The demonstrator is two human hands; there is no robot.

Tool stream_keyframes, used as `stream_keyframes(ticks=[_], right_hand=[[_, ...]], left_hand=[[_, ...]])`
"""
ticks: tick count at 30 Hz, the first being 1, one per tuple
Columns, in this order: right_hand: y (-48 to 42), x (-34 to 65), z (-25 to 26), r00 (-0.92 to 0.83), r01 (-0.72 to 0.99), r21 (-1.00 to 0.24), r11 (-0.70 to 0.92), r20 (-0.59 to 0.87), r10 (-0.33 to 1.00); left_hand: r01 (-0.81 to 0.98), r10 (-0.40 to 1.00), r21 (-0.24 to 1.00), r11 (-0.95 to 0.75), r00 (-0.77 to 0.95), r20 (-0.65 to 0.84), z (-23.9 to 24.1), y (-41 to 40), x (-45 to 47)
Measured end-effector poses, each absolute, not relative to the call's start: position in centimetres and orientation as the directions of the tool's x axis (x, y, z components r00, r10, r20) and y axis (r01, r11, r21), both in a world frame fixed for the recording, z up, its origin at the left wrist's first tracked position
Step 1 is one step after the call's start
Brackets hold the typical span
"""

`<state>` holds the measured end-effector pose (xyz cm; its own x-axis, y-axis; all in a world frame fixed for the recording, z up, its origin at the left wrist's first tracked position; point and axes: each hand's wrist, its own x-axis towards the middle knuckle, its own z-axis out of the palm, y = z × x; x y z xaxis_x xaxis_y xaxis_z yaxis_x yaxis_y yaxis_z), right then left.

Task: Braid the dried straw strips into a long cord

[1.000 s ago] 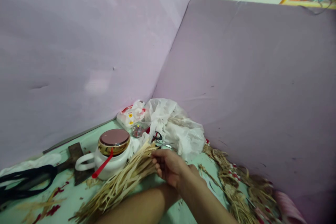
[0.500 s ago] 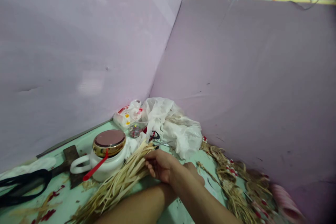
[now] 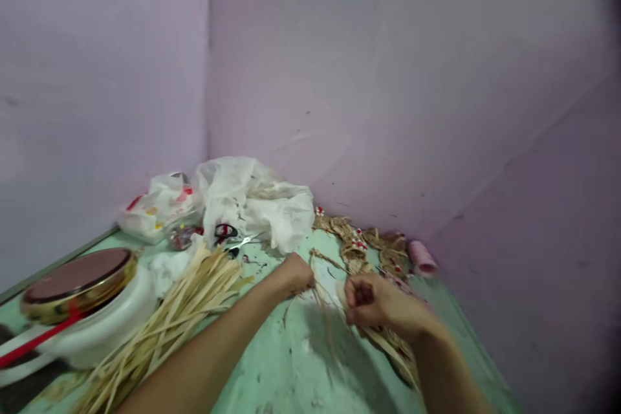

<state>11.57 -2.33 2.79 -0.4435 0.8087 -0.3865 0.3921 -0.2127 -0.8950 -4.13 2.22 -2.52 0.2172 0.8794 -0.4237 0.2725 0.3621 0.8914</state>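
My left hand (image 3: 297,273) is a closed fist above the table, by the near end of a thin braided fibre cord (image 3: 330,260). Thin pale fibre strands (image 3: 324,310) hang from it. To its right, my right hand (image 3: 369,297) has its fingers curled round a pale fibre strip, which looks blurred. More strips (image 3: 395,352) trail below that hand toward me. A large bundle of flat straw-coloured fibre strips (image 3: 174,317) lies left of my left forearm.
A white mug (image 3: 111,317) with a gold-rimmed lid (image 3: 77,281) stands at the left. Behind are a white plastic bag (image 3: 257,200), scissors (image 3: 245,242) and a tissue pack (image 3: 160,207). Braids with red and white beads (image 3: 358,242) and a pink thread spool (image 3: 423,259) lie along the wall.
My view has swung right. My hands were crossed, the right by the fibre bundle; now they are apart, the right beyond the left with a strip in its fingers.
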Motion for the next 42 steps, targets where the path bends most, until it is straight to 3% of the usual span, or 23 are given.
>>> stream_keyframes(ticks=[3,7,13,19,24,28,31,33,38,42], right_hand=[[-0.4,11.8,-0.6,-0.377,0.516,-0.837,-0.181,-0.411,0.830],[1.2,11.5,-2.2,-0.283,0.721,-0.692,0.005,-0.289,0.914],[1.1,11.4,-1.8,-0.284,0.779,-0.613,0.131,-0.159,0.946],[0.6,11.1,-1.3,-0.270,0.851,-0.499,0.167,-0.142,0.952],[0.9,10.6,-1.7,-0.225,0.822,-0.547,0.161,-0.051,0.973],[1.6,10.5,-2.2,-0.087,0.762,-0.630,0.149,0.128,0.988],[1.9,10.4,-3.1,-0.072,0.604,-0.796,0.047,0.005,0.997],[1.9,10.3,-3.8,-0.107,0.554,-0.832,-0.039,-0.118,0.987],[1.4,10.6,-4.5,-0.208,0.644,-0.765,-0.020,-0.200,0.957],[1.1,10.8,-3.5,-0.242,0.710,-0.698,0.098,-0.110,0.964]], left_hand=[[0.353,0.871,0.871,0.342,0.230,-0.435,-2.1,2.1,-4.0],[0.361,0.861,0.866,0.345,0.245,-0.445,-1.9,2.2,-4.1],[0.378,0.857,0.872,0.310,0.287,-0.429,-2.8,2.7,-4.1],[0.387,0.857,0.875,0.292,0.300,-0.419,-3.4,2.9,-4.4],[0.362,0.853,0.886,0.291,0.321,-0.411,-3.1,3.0,-4.4],[0.358,0.852,0.885,0.299,0.317,-0.416,-2.9,2.9,-4.5],[0.343,0.844,0.885,0.315,0.325,-0.427,-3.0,2.9,-4.5],[0.335,0.845,0.889,0.311,0.331,-0.420,-3.1,2.9,-4.6],[0.359,0.850,0.881,0.308,0.311,-0.424,-3.3,3.1,-4.6],[0.363,0.849,0.880,0.307,0.314,-0.426,-3.2,3.1,-4.6]])
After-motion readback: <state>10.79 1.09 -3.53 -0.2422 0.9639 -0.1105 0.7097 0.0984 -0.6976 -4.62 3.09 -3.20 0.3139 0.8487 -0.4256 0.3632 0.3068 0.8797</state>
